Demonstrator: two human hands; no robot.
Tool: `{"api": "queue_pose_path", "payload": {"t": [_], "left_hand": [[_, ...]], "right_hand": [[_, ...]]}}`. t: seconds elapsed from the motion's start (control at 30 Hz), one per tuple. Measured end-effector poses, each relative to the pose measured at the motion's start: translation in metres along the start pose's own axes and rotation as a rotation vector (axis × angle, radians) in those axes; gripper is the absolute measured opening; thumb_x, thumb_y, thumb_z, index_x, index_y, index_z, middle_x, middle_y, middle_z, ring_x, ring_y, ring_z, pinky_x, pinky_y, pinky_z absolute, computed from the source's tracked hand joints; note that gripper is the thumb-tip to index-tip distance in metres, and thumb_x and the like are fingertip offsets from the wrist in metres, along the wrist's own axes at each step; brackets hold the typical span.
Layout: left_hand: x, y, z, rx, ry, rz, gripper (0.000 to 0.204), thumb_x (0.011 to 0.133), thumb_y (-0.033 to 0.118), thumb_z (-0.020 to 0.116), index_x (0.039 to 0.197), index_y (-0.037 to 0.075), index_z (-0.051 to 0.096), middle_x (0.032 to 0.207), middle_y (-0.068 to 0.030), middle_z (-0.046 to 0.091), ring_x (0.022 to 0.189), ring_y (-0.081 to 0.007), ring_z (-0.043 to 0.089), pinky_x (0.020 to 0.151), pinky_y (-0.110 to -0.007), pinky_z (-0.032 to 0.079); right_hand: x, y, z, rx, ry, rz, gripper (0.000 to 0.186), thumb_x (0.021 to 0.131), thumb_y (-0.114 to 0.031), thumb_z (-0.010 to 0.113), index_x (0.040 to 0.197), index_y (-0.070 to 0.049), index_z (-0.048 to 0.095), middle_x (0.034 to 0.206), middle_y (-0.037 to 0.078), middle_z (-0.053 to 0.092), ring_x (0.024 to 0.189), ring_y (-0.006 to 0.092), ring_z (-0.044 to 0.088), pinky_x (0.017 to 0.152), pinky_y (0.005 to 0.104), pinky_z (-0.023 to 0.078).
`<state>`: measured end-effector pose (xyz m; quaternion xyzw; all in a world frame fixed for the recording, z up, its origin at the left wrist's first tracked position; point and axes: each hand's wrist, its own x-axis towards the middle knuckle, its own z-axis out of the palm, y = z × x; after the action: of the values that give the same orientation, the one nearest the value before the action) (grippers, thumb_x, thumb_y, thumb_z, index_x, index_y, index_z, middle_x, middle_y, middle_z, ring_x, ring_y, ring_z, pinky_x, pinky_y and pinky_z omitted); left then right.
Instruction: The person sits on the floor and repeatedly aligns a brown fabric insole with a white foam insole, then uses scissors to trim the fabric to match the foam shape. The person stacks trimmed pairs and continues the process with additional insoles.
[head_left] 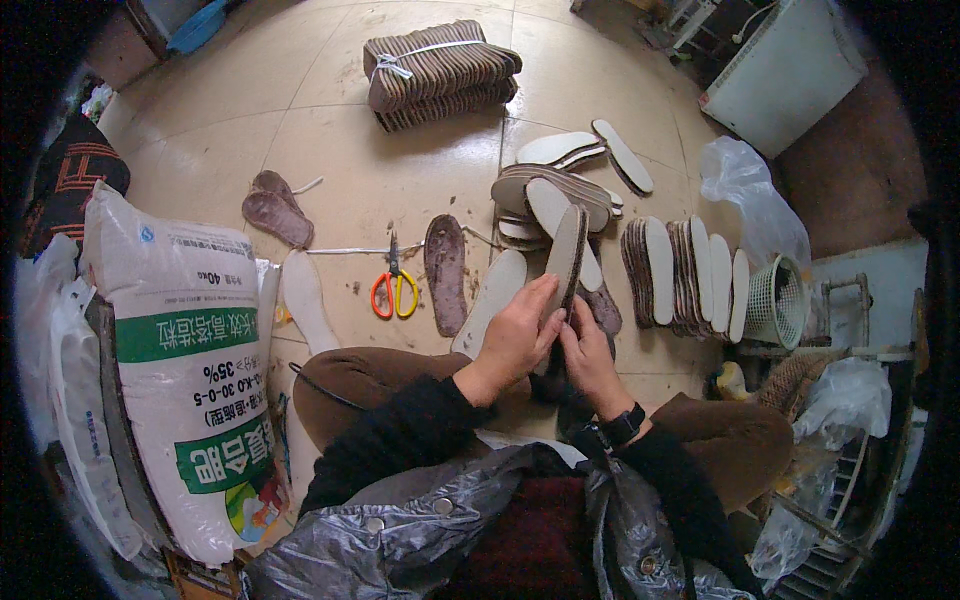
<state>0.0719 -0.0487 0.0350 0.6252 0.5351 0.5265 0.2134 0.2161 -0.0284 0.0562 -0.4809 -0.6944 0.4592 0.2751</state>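
Between my two hands, a pair or small stack of insoles [568,252] stands on edge, pale on one face with dark brown edges. My left hand [515,335] grips its lower left side, fingers wrapped over the pale face. My right hand [590,362] pinches the lower right edge. Just beyond lies a loose pile of insoles [552,192], pale and brown. A brown fuzzy insole [445,278] and a pale insole [497,298] rest on the floor to the left. Scissors [394,285] with red and yellow handles lie beside the brown one, over a white strip [345,251].
A tied insole bundle [440,72] sits far ahead. Rows of insoles [682,275] stand at right, near a green basket [775,305] and plastic bag [750,185]. More brown insoles [278,210] and a large white sack [190,370] are at left.
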Motion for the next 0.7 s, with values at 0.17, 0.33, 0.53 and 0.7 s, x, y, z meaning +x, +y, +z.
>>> {"api": "queue_pose_path", "payload": {"t": [0.17,0.33,0.53,0.7], "left_hand": [[0.004,-0.002,-0.006,-0.379,-0.063,-0.225,0.031,0.087,0.012,0.055,0.116,0.0,0.051,0.117,-0.0162,0.051,0.097,-0.0305,0.056,0.079,-0.034,0.049],[0.008,-0.008,-0.016,-0.561,-0.179,-0.482,0.033,0.092,0.013,0.05,0.123,0.001,0.046,0.122,-0.014,0.046,0.108,-0.0228,0.051,0.084,-0.034,0.048],[-0.003,-0.015,0.01,-0.559,-0.101,-0.514,0.053,0.097,0.026,0.044,0.138,0.0,0.024,0.134,-0.0179,0.038,0.122,-0.0258,0.039,0.103,-0.035,0.03],[-0.015,-0.014,0.022,-0.677,-0.123,-0.426,0.057,0.097,0.027,0.043,0.14,-0.001,0.018,0.133,-0.0182,0.038,0.122,-0.0252,0.039,0.103,-0.035,0.031]], "right_hand": [[-0.001,0.0,-0.003,0.392,-0.05,0.163,0.051,0.092,-0.014,0.05,0.137,-0.003,0.03,0.127,0.013,0.048,0.114,0.0211,0.048,0.097,0.0318,0.038],[0.006,0.006,-0.008,0.514,-0.009,0.253,0.055,0.09,-0.012,0.052,0.138,-0.001,0.027,0.129,0.012,0.045,0.117,0.0206,0.045,0.099,0.0315,0.036],[0.005,0.005,0.008,0.763,0.002,0.217,0.058,0.088,-0.009,0.05,0.14,-0.002,0.025,0.132,0.013,0.043,0.119,0.0213,0.044,0.102,0.0326,0.034],[0.003,-0.004,0.005,0.795,0.049,0.309,0.059,0.087,-0.011,0.05,0.14,-0.003,0.026,0.131,0.012,0.044,0.119,0.0218,0.044,0.101,0.033,0.035]]}}
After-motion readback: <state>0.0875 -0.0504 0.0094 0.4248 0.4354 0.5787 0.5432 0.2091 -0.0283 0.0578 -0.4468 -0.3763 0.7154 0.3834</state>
